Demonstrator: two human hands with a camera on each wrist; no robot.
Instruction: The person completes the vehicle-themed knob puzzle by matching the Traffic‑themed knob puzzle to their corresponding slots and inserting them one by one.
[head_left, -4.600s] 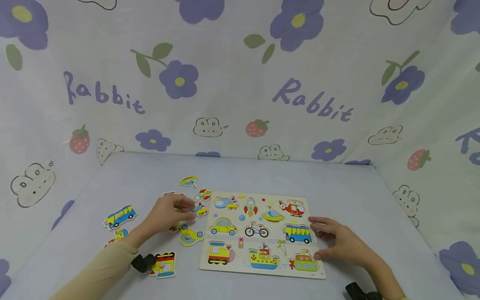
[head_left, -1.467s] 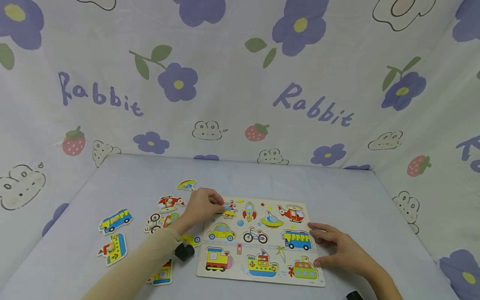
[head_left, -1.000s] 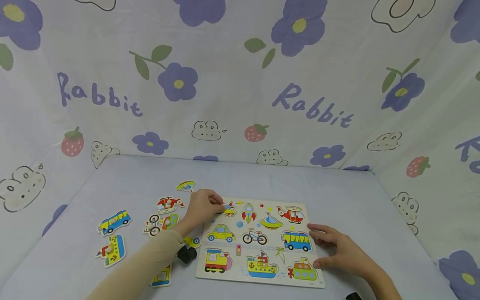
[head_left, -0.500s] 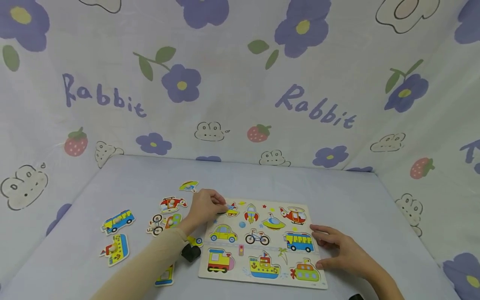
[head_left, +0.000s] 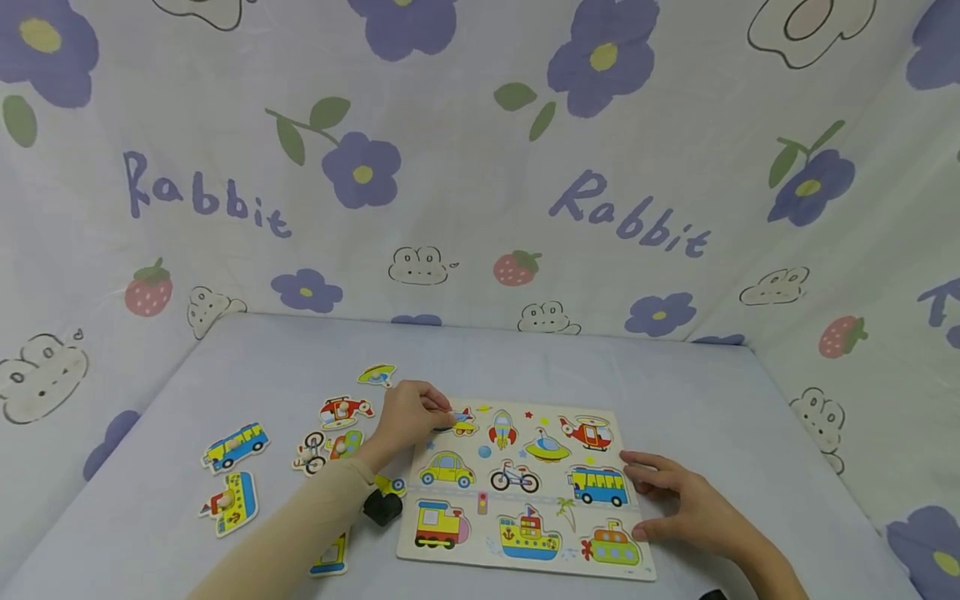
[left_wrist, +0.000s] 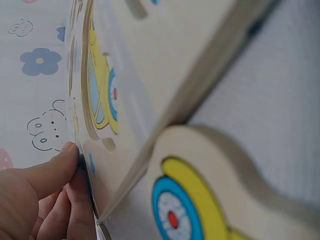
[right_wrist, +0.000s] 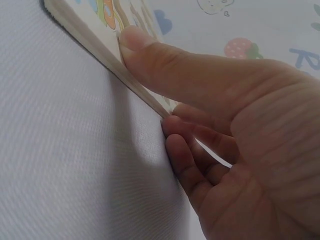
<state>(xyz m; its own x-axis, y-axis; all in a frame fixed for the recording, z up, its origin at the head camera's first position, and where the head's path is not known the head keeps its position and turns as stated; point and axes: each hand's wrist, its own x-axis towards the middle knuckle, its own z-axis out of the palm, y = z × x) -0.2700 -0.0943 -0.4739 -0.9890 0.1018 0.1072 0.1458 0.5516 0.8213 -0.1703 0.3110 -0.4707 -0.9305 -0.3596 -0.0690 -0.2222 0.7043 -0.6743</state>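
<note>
In the head view, my left hand (head_left: 408, 421) is at the upper left corner of the wooden puzzle board (head_left: 525, 542). Thumb and fingers pinch an airplane puzzle piece (head_left: 467, 423) at the airplane's place; the hand covers most of it. The left wrist view shows the thumb (left_wrist: 55, 170) and curled fingers at the board's corner. My right hand (head_left: 682, 504) holds the board's right edge. In the right wrist view its thumb (right_wrist: 150, 55) lies on the board's rim, with the other fingers curled against the side.
Left of the board lie loose knobbed pieces: a bus (head_left: 236, 446), boat (head_left: 231, 502), helicopter (head_left: 345, 410), bicycle (head_left: 311, 452), submarine (head_left: 347, 444) and flying saucer (head_left: 377, 375). A car piece (head_left: 392, 486) and train piece (head_left: 332, 557) are partly hidden by the left arm.
My left hand has moved right, from among the loose pieces onto the board's upper left corner, and has hardly moved since. The right hand stays at the board's right edge.
</note>
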